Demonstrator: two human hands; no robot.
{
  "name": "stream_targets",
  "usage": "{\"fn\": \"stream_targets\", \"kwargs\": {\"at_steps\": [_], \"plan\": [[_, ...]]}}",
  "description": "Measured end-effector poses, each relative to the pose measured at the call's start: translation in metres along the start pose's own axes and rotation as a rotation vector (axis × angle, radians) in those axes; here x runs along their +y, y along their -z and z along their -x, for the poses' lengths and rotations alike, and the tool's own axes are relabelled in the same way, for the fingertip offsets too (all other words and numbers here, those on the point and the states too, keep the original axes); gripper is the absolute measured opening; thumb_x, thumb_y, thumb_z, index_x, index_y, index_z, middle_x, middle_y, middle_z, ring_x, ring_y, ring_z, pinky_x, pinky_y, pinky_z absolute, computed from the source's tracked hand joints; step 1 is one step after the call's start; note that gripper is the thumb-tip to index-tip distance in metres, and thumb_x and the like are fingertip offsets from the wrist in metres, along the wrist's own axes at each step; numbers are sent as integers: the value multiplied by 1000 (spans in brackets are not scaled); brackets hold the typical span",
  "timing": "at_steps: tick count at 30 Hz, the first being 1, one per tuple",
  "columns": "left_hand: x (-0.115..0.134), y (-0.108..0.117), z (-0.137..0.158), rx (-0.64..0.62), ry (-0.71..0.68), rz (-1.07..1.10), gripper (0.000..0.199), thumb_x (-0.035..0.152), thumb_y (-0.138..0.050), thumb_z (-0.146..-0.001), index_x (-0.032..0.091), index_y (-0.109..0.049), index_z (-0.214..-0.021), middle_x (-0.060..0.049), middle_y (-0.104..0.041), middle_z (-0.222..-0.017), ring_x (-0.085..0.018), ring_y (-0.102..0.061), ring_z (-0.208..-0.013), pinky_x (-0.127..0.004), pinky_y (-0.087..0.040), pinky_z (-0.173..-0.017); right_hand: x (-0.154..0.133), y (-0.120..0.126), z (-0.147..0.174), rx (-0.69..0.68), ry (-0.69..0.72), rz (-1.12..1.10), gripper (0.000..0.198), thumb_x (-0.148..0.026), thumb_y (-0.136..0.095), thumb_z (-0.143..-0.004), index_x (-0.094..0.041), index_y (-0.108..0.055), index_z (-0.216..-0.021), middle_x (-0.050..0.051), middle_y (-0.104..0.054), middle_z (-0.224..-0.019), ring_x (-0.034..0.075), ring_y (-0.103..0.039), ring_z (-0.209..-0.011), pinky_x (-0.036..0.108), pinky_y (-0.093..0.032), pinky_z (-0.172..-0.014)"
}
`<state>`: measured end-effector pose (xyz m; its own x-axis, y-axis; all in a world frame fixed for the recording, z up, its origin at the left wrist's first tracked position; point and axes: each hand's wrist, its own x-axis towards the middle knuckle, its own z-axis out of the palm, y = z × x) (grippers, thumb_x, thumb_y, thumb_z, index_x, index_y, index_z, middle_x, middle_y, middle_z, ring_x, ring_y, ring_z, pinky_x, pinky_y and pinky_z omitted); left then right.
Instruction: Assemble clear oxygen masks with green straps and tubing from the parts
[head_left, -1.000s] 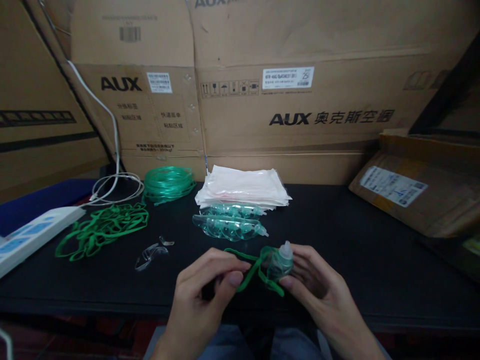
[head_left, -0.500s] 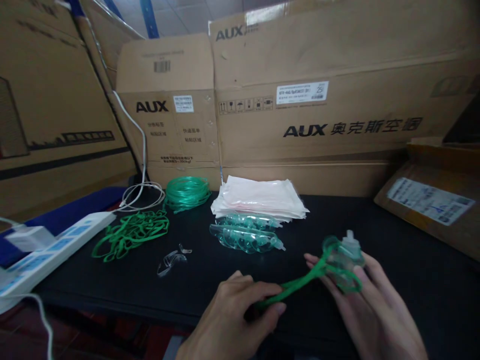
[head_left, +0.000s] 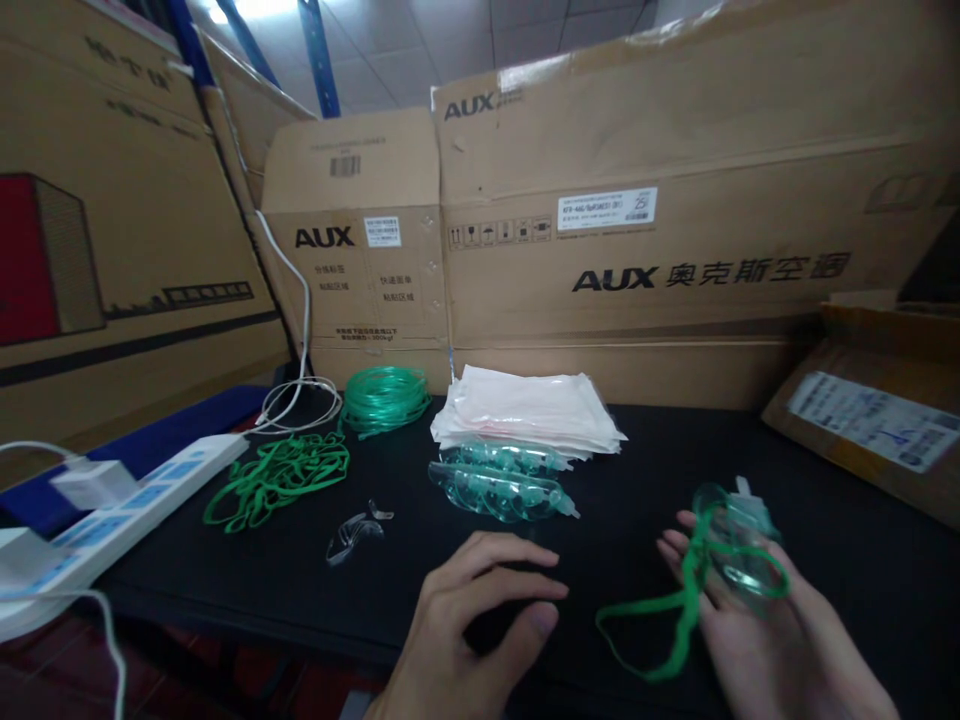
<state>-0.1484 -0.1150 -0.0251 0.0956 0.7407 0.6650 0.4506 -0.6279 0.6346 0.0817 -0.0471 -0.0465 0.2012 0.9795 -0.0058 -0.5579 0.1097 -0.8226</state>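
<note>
In my right hand (head_left: 757, 610) rests a clear green oxygen mask (head_left: 742, 545), its pale connector pointing up. A green elastic strap (head_left: 679, 625) is looped on the mask and hangs loose to the left over my fingers. My left hand (head_left: 480, 610) is empty, its thumb and fingers apart and curved, left of the strap and not touching it. Several more green masks (head_left: 502, 490) lie nested in a row on the black table (head_left: 600, 560), beyond my left hand. Small clear strips (head_left: 354, 535) lie to their left.
Behind the masks is a stack of white packets (head_left: 525, 405). Coiled green tubing (head_left: 386, 400) and a tangle of green straps (head_left: 281, 475) lie to the left, near a white power strip (head_left: 142, 510). Cardboard boxes (head_left: 690, 340) wall the back; another box (head_left: 870, 400) stands at right.
My left hand has let go of the green strap, which now dangles in a loop. My right hand with the mask has moved right and turned palm up.
</note>
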Motion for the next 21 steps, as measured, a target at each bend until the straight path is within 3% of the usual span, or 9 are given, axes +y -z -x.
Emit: {"fn": "stream_targets", "kwargs": {"at_steps": [5,9,12,14,18,21], "plan": [[1,1,-1,38,-60,-29,21,10,-66,-94,23,-79,-104,-2,-80,-99,-15,-74,-92,-25,-59,-83,2,0,-1,-56,22,-9,23,-47,-67,-91,-32,-79,-104,7,-82,-107,27,-78,-87,44,-64,-84],[-2,36,-33,71,3,-391,18,25,-65,-99,25,-77,-113,-4,-78,-113,-20,-72,-106,-33,-57,-95,2,0,2,-163,-17,-4,27,-50,-66,-93,-31,-77,-107,6,-81,-104,27,-76,-85,41,-63,-80],[-15,77,-79,44,131,-768,29,40,-61,-101,22,-77,-117,-6,-76,-124,-26,-66,-121,-41,-48,-110,5,2,-1,-210,-35,-18,28,-49,-68,-92,-30,-77,-110,7,-80,-102,27,-76,-84,40,-63,-79],[-33,102,-112,-22,328,-1035,37,45,-53,-104,22,-75,-124,-5,-73,-132,-27,-62,-129,-38,-44,-113,8,5,-3,-235,-37,-28,29,-50,-69,-90,-27,-77,-107,8,-79,-99,27,-75,-79,39,-62,-74],[-80,133,-160,-94,548,-1151,45,44,-55,-100,13,-77,-123,-19,-76,-122,-40,-67,-122,-45,-51,-102,10,4,-1,-238,-49,-36,33,-53,-68,-91,-24,-77,-103,8,-78,-97,23,-71,-75,35,-58,-68],[-112,141,-173,-181,670,-1184,41,46,-62,-97,14,-78,-117,-19,-78,-115,-37,-70,-117,-45,-53,-99,8,0,4,-250,-66,-38,32,-52,-67,-92,-24,-78,-100,7,-77,-95,21,-70,-75,32,-57,-69]]}}
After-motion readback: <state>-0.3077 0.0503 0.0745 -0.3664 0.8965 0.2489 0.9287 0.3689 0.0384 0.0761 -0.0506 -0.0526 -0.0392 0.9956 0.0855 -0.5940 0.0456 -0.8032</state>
